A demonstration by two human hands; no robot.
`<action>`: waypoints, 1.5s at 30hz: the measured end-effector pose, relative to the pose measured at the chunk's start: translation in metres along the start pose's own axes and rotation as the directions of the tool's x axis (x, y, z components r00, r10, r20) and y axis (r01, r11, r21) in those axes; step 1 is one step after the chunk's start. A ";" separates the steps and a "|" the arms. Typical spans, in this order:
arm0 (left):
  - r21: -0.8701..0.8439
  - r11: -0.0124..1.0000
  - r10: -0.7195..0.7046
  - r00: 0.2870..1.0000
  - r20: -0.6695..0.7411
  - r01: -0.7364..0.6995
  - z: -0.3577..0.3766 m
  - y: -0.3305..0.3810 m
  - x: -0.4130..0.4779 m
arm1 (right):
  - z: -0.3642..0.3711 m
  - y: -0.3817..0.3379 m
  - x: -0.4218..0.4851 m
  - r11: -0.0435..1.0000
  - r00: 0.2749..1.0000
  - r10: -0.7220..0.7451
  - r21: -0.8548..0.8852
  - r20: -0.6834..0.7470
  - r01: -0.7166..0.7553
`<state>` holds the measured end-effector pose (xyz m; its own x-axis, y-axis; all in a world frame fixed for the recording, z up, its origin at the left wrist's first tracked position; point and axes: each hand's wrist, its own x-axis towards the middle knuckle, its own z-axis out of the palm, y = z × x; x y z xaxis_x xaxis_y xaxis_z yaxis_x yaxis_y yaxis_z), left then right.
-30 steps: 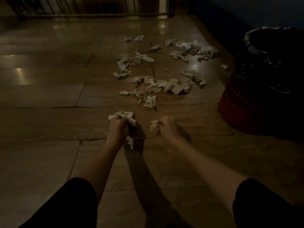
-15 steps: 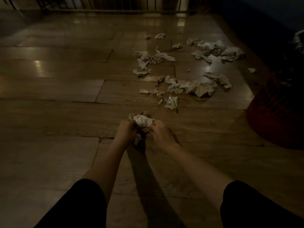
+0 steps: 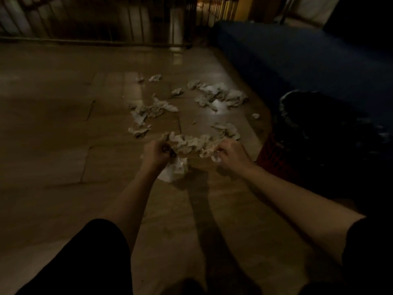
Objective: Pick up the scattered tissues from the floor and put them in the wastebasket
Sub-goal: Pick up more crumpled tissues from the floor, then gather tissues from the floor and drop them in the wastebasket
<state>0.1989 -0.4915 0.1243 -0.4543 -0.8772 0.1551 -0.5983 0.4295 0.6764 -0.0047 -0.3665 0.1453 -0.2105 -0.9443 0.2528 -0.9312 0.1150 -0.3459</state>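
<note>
Hands once pressed together over a single wad now sit apart, farther forward along the floor (image 3: 53, 124), at the near edge of the tissue litter. A person's left hand (image 3: 156, 151) is curled shut around a wad of tissue, with a pale crumpled piece (image 3: 174, 170) showing just below it. Their right hand (image 3: 230, 153) is closed on the right end of a long crumpled strip of tissues (image 3: 191, 142) stretching between the two hands. More scattered tissues (image 3: 221, 95) lie beyond, toward a dark railing (image 3: 95, 20) at the far edge. To the right, the red wastebasket (image 3: 274, 156) with its black liner stands just beside the right hand, against a blue wall (image 3: 297, 54). Left of the litter, the tiled floor lies open and bare.
</note>
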 end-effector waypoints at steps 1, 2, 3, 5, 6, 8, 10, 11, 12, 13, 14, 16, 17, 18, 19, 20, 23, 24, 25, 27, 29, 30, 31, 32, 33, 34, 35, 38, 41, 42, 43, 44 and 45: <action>-0.015 0.998 0.055 0.997 0.049 -0.054 -0.004 0.025 0.015 | -0.026 0.004 0.001 1.000 0.999 0.022 -0.019 -0.033 -0.023; -0.024 0.993 0.118 0.989 0.093 -0.116 -0.007 0.052 0.027 | -0.051 0.008 0.001 0.998 0.996 0.051 -0.038 -0.066 -0.054; -0.035 0.983 0.183 0.975 0.126 -0.180 -0.010 0.080 0.038 | -0.076 0.014 0.000 0.994 0.992 0.082 -0.060 -0.099 -0.089; -0.072 0.953 0.303 0.940 0.160 -0.295 -0.009 0.139 0.056 | -0.122 0.030 -0.002 0.982 0.973 0.147 -0.088 -0.178 -0.164; -0.089 0.935 0.354 0.920 0.169 -0.344 -0.007 0.169 0.062 | -0.142 0.040 -0.003 0.972 0.954 0.197 -0.085 -0.226 -0.221; -0.134 0.893 0.447 0.882 0.151 -0.430 0.002 0.226 0.071 | -0.176 0.060 -0.007 0.937 0.889 0.311 -0.048 -0.336 -0.346; -0.194 0.853 0.508 0.856 0.098 -0.484 0.020 0.274 0.077 | -0.197 0.082 -0.015 0.898 0.825 0.392 -0.025 -0.407 -0.439; -0.220 0.842 0.517 0.853 0.068 -0.493 0.031 0.294 0.079 | -0.203 0.094 -0.020 0.879 0.796 0.427 -0.010 -0.429 -0.477; -0.240 0.833 0.521 0.853 0.039 -0.498 0.042 0.311 0.081 | -0.208 0.105 -0.024 0.857 0.763 0.468 0.018 -0.446 -0.515; -0.259 0.828 0.518 0.855 0.014 -0.497 0.054 0.324 0.082 | -0.211 0.115 -0.028 0.837 0.734 0.506 0.051 -0.453 -0.545; -0.281 0.824 0.513 0.858 0.003 -0.492 0.067 0.335 0.083 | -0.211 0.125 -0.031 0.822 0.715 0.535 0.080 -0.451 -0.564; -0.305 0.818 0.522 0.852 0.038 -0.487 0.098 0.348 0.084 | -0.203 0.146 -0.037 0.782 0.675 0.599 0.135 -0.431 -0.608; -0.289 0.817 0.542 0.836 0.090 -0.499 0.117 0.349 0.083 | -0.195 0.156 -0.039 0.754 0.656 0.636 0.150 -0.405 -0.639; -0.258 0.808 0.576 0.801 0.160 -0.530 0.138 0.346 0.084 | -0.184 0.167 -0.042 0.727 0.647 0.668 0.142 -0.367 -0.672; -0.207 0.802 0.598 0.752 0.277 -0.561 0.158 0.342 0.085 | -0.173 0.175 -0.044 0.697 0.641 0.703 0.116 -0.308 -0.708; -0.128 0.796 0.586 0.699 0.410 -0.592 0.174 0.336 0.084 | -0.165 0.178 -0.045 0.663 0.631 0.739 0.090 -0.237 -0.743; -0.025 0.778 0.563 0.680 0.469 -0.627 0.196 0.325 0.086 | -0.161 0.176 -0.042 0.595 0.591 0.797 -0.010 -0.123 -0.804; -0.088 0.773 0.613 0.702 0.363 -0.628 0.195 0.324 0.087 | -0.164 0.174 -0.038 0.612 0.607 0.773 -0.037 -0.184 -0.790; -0.152 0.772 0.635 0.732 0.247 -0.618 0.191 0.322 0.088 | -0.166 0.170 -0.034 0.634 0.621 0.736 -0.050 -0.269 -0.772; -0.237 0.781 0.598 0.802 0.014 -0.578 0.177 0.310 0.098 | -0.166 0.158 -0.022 0.702 0.648 0.642 -0.027 -0.410 -0.712; -0.258 0.818 0.503 0.857 -0.112 -0.514 0.160 0.281 0.111 | -0.155 0.141 -0.003 0.816 0.707 0.514 0.022 -0.486 -0.578; -0.236 0.850 0.456 0.882 -0.120 -0.472 0.153 0.259 0.117 | -0.147 0.129 0.009 0.875 0.745 0.433 0.036 -0.507 -0.483; -0.194 0.886 0.409 0.907 -0.100 -0.421 0.149 0.232 0.124 | -0.138 0.117 0.023 0.922 0.785 0.352 0.042 -0.509 -0.386; -0.139 0.922 0.358 0.932 -0.058 -0.362 0.146 0.203 0.130 | -0.126 0.105 0.036 0.954 0.822 0.281 0.049 -0.495 -0.297; -0.077 0.952 0.297 0.955 -0.009 -0.297 0.143 0.172 0.134 | -0.111 0.096 0.050 0.972 0.859 0.232 0.072 -0.456 -0.225; -0.014 0.973 0.230 0.972 0.039 -0.230 0.141 0.141 0.137 | -0.094 0.088 0.062 0.980 0.893 0.198 0.107 -0.403 -0.169; 0.042 0.986 0.157 0.984 0.085 -0.161 0.138 0.113 0.138 | -0.075 0.084 0.073 0.979 0.923 0.184 0.145 -0.339 -0.142; 0.189 0.982 -0.065 0.979 0.192 0.028 0.135 0.044 0.135 | -0.008 0.096 0.099 0.944 0.960 0.270 0.221 -0.081 -0.247; 0.288 0.946 -0.230 0.932 0.279 0.147 0.145 -0.005 0.133 | 0.066 0.139 0.111 0.795 0.847 0.496 0.292 0.191 -0.532; 0.310 0.938 -0.247 0.924 0.291 0.153 0.151 -0.019 0.136 | 0.092 0.160 0.115 0.751 0.812 0.534 0.309 0.236 -0.583; 0.329 0.931 -0.259 0.918 0.301 0.155 0.156 -0.028 0.140 | 0.116 0.181 0.119 0.718 0.783 0.563 0.312 0.266 -0.622; 0.341 0.926 -0.273 0.910 0.311 0.161 0.162 -0.034 0.144 | 0.124 0.189 0.123 0.697 0.759 0.590 0.302 0.276 -0.651; 0.345 0.924 -0.282 0.904 0.323 0.165 0.168 -0.037 0.149 | 0.124 0.191 0.128 0.676 0.729 0.624 0.273 0.282 -0.684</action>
<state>0.0427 -0.6023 0.0017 -0.4552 -0.8443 -0.2828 -0.8554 0.3264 0.4023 -0.1724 -0.5039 -0.0005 -0.6501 -0.7038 -0.2865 -0.4043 0.6395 -0.6539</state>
